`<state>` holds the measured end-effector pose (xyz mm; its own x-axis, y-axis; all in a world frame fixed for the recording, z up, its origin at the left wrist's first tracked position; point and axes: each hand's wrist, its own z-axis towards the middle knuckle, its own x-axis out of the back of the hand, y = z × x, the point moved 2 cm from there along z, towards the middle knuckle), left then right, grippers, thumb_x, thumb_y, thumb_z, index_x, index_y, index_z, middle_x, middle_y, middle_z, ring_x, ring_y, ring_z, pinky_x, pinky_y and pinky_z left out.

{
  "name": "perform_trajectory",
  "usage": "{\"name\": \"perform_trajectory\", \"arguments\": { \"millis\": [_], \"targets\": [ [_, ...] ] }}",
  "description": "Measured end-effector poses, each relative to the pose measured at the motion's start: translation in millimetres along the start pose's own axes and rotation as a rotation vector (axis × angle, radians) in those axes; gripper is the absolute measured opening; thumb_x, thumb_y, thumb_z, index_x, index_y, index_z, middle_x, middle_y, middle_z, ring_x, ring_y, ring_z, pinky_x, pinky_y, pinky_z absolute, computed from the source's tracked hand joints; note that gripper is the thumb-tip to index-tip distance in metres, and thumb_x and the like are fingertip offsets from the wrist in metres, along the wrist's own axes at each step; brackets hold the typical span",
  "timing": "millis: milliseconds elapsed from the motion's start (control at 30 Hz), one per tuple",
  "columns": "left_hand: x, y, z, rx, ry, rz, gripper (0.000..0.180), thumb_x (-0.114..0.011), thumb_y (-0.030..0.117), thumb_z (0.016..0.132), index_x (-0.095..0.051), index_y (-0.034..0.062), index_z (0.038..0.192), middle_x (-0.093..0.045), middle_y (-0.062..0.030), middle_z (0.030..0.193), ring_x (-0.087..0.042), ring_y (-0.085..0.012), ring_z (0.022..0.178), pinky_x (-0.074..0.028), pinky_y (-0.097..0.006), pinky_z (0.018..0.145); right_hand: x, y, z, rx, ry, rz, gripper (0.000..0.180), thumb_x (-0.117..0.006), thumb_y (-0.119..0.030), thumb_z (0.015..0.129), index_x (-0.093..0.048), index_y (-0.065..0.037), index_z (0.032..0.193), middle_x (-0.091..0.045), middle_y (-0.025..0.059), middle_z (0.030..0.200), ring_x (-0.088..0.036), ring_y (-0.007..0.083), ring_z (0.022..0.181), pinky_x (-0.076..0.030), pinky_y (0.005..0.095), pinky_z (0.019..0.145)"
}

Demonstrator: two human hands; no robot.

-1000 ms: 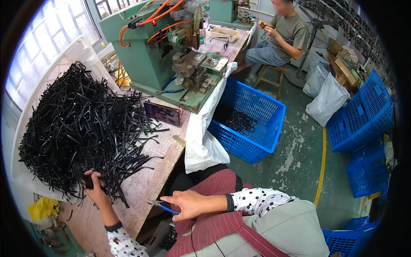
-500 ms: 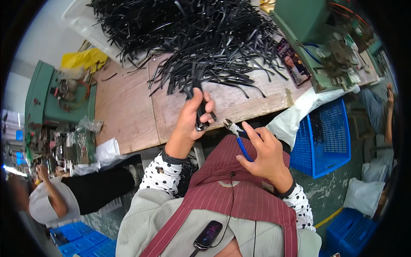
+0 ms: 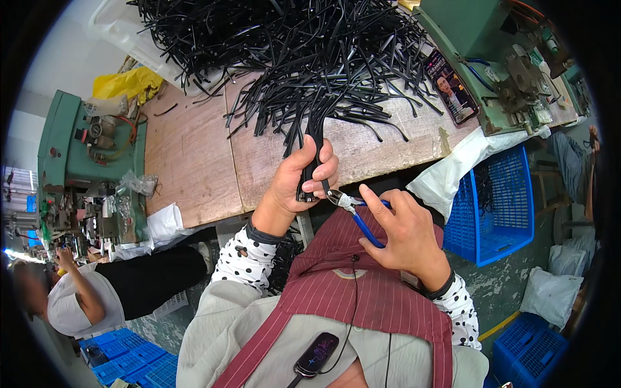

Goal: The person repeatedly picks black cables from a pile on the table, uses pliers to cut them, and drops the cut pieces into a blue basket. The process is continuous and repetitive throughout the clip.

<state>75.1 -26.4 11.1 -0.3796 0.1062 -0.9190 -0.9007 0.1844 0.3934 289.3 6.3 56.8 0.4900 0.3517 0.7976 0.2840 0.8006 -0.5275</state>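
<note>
My left hand [image 3: 289, 181] is closed around a bundle of slim black eyeglass temples [image 3: 315, 143], held upright just over the table's front edge. One temple in the bundle slants out below my fingers, toward the right. In my right hand [image 3: 411, 238] are diagonal cutters [image 3: 367, 226] with blue handles, and their metal jaws meet the lower end of that slanting temple. Whether the jaws are fully closed is too small to tell. Beyond my left hand, a big heap of loose black temples [image 3: 304, 58] spreads over the wooden table [image 3: 194, 152].
A phone [image 3: 451, 87] lies at the heap's right, beside a green machine [image 3: 456, 32]. Another green machine [image 3: 68, 152] stands at the left. A white tub [image 3: 119, 29] sits behind. A blue crate [image 3: 475, 242] is low at right. A person [image 3: 87, 297] works at far left.
The cutters have come up against the slanting temple; half a second ago they were apart from it. My left hand has shifted slightly right, still gripping the bundle.
</note>
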Motion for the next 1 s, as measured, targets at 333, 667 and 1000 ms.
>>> {"name": "perform_trajectory", "arguments": {
  "millis": [333,667,1000],
  "targets": [
    [-12,-18,-11,-0.634,0.147,0.364,0.035,-0.042,0.044,0.101,-0.046,0.0096,0.094,-0.047,-0.0017,0.066,-0.037,-0.0073,0.044,-0.038,-0.025,0.050,-3,4,-5,-0.053,0.031,0.127,0.078,-0.081,-0.017,0.059,-0.054,-0.011,0.132,-0.051,0.0082,0.082,-0.057,0.0231,0.063,-0.048,0.0338,0.056],
    [-22,-38,-25,-1.018,0.286,1.045,0.044,-0.054,0.051,0.092,-0.043,0.0088,0.098,-0.049,-0.0065,0.073,-0.040,-0.0098,0.052,-0.039,-0.023,0.051,-15,0,-9,-0.186,-0.046,0.396,0.080,-0.082,-0.021,0.062,-0.052,-0.011,0.136,-0.053,0.0092,0.080,-0.058,0.0243,0.067,-0.050,0.0343,0.063],
    [-2,-34,-25,-0.619,0.535,0.200,0.036,-0.046,0.050,0.098,-0.049,0.0144,0.094,-0.053,-0.0013,0.076,-0.043,-0.0085,0.052,-0.040,-0.026,0.056,-23,3,-15,-0.326,-0.165,0.529,0.077,-0.082,-0.015,0.066,-0.051,-0.007,0.137,-0.058,0.0093,0.087,-0.061,0.0175,0.075,-0.052,0.0287,0.070]
  ]
}}
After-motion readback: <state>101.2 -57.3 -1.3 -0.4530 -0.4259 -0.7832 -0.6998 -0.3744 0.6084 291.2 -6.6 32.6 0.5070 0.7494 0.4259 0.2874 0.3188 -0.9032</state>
